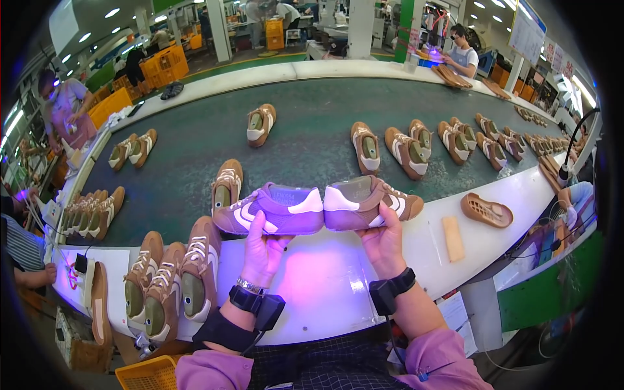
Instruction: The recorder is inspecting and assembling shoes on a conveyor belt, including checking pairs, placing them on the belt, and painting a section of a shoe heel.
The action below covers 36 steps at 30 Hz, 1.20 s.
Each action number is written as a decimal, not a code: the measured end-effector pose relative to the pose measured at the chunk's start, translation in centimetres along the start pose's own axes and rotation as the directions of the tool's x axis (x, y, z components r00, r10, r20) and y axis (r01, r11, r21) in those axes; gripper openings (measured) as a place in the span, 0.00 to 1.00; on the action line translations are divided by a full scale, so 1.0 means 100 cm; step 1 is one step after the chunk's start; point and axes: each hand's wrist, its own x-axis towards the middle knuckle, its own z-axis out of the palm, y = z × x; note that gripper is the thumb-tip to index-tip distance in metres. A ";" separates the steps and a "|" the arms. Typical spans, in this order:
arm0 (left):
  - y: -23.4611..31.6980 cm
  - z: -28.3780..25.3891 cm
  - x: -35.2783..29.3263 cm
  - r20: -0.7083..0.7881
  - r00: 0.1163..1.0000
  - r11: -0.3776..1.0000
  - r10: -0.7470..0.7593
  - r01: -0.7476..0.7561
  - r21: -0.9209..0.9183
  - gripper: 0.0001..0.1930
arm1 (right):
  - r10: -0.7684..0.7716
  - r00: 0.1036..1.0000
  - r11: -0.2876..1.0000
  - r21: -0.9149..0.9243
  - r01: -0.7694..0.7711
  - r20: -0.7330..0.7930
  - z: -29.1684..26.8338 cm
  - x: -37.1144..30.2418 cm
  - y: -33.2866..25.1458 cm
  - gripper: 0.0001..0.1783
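One brown shoe (276, 210) in each hand (262, 257)

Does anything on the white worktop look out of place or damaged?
No damage or spill stands out. Slightly odd: right of the held sneakers, a brown shoe sole lies without an upper, near a tan block.
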 end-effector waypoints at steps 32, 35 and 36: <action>-0.002 0.018 -0.010 -0.002 0.999 0.997 0.049 -0.049 0.056 0.24 | 0.006 0.997 1.000 -0.004 -0.006 0.078 0.000 -0.005 -0.001 0.23; -0.006 0.019 -0.011 -0.005 0.999 0.999 0.038 -0.038 0.025 0.25 | 0.014 0.998 1.000 0.020 -0.015 0.066 -0.003 -0.005 -0.002 0.24; -0.007 0.018 -0.011 -0.022 0.999 0.999 0.036 -0.036 0.016 0.25 | 0.018 0.998 1.000 0.024 -0.020 0.062 -0.003 -0.006 -0.002 0.24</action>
